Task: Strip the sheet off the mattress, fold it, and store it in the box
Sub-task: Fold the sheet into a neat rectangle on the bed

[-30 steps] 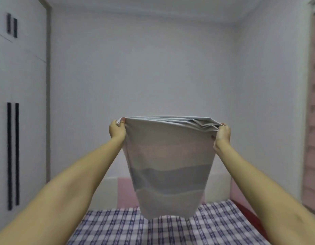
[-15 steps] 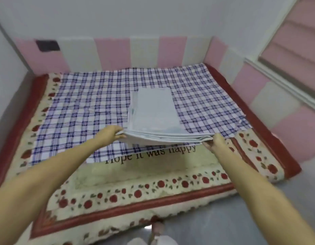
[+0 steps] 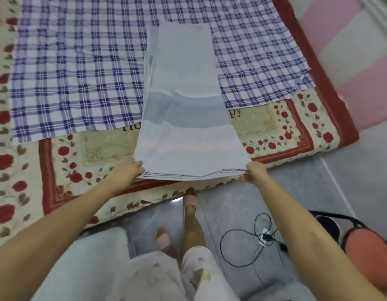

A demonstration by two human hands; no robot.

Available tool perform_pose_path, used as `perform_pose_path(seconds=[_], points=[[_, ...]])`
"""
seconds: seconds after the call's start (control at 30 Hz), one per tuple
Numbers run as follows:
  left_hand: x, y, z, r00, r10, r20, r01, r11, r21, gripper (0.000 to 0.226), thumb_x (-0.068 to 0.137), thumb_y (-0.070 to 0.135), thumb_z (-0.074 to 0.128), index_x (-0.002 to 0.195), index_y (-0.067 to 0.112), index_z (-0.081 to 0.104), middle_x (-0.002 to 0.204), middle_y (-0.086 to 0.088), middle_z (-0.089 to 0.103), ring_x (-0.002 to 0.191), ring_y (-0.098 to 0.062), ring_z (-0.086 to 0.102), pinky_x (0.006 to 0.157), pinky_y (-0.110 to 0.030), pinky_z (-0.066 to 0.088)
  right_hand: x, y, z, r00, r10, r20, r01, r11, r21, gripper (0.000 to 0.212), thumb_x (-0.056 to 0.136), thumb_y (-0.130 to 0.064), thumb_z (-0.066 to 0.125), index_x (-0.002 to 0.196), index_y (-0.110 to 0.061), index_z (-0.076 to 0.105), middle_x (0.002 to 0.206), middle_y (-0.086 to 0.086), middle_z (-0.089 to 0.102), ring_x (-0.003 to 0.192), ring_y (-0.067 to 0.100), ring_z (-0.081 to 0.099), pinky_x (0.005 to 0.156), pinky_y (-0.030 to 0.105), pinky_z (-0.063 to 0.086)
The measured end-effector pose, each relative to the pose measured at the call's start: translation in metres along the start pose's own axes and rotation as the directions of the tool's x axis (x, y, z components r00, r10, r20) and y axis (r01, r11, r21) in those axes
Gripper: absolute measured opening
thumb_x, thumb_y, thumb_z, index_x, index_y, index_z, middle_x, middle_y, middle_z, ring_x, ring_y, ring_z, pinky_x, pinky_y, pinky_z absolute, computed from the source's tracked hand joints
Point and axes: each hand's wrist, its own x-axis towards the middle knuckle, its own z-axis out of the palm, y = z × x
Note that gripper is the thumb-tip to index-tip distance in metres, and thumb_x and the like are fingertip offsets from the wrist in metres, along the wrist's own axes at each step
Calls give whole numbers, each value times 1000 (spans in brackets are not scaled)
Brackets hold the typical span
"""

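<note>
View from a head-worn camera, looking down at a bed. A long, pale blue-grey fabric sheet [image 3: 183,109] with faint darker bands is already folded into a narrow, many-layered strip. It lies flat, lengthwise, in the middle of the bed. Its far part rests on a blue-and-white checked cloth [image 3: 75,68], and its near end on a cream quilted mattress cover [image 3: 84,153] with red roses and a red border.

The step in hand appears to be the folding. The strip is laid out, and the next move probably calls for lifting the near end and carrying it to the far end, corners matched, to halve the length.

The left hand [image 3: 131,170] grips the near left corner, fingers curled around the stacked edges. The right hand [image 3: 254,170] pinches the near right corner the same way. Both hold the edge just above the mattress rim.

A pale grey object [image 3: 97,257] by the person's feet may be the box; I cannot tell.
</note>
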Motion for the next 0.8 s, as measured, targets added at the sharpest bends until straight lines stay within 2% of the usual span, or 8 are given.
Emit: perform_pose_path(seconds=[0.13,0.2,0.3,0.4,0.47,0.57,0.67,0.8], points=[[-10,-4,63,999,-26,-19,25,999,-48,33,48,-3,84,63,11,58,68,-6,52,59,-26,53,38,-26,35,30,53,17,996,90,18,-91,993,81,14,94,-4,44,106,-4,50,94,16,57,67,23,56,53,31,56],[-6,-4,99,995,-96,13,97,991,-88,23,60,0,80,72,9,62,79,-9,55,71,-29,54,41,-30,38,55,82,35,992,120,29,-120,993,10,12,93,-4,44,103,-5,51,103,15,54,71,22,54,64,35,53],[2,-2,144,927,-215,308,230,973,-12,17,86,11,58,102,14,61,110,-7,52,102,-25,51,68,-36,49,85,115,64,996,85,9,-79,950,-302,16,95,-4,44,104,-5,58,110,13,51,93,30,55,74,33,47],[19,-8,193,766,-286,575,391,918,-63,16,90,28,54,102,18,57,111,-5,59,101,-23,56,82,-33,46,126,135,108,1000,17,-16,-23,653,-757,38,100,-19,37,133,-4,48,136,14,49,126,30,46,101,34,38],[33,-9,212,771,-433,467,596,750,-287,10,88,22,56,90,13,54,102,-11,60,94,-29,57,79,-37,47,131,132,138,992,-78,96,121,466,-876,36,98,-16,40,130,-3,48,137,17,46,124,31,44,103,34,33],[65,-18,233,713,-676,186,637,514,-574,26,88,15,59,110,2,54,113,-18,53,104,-35,52,86,-42,44,139,120,192,880,-416,231,416,438,-797,46,89,-4,47,135,-8,41,139,16,35,125,32,38,95,39,38],[99,-27,242,619,-766,175,603,320,-731,43,92,23,56,128,3,45,125,-15,49,113,-31,48,93,-44,44,140,113,243,636,-645,424,677,203,-707,64,87,-12,55,146,-16,31,152,13,25,139,32,25,100,43,36],[124,-30,262,509,-845,162,546,171,-820,41,94,29,53,128,6,46,124,-12,53,110,-29,52,87,-38,45,151,114,285,528,-491,693,770,-67,-635,64,94,-29,49,151,-27,20,159,6,12,143,31,14,109,45,25]])
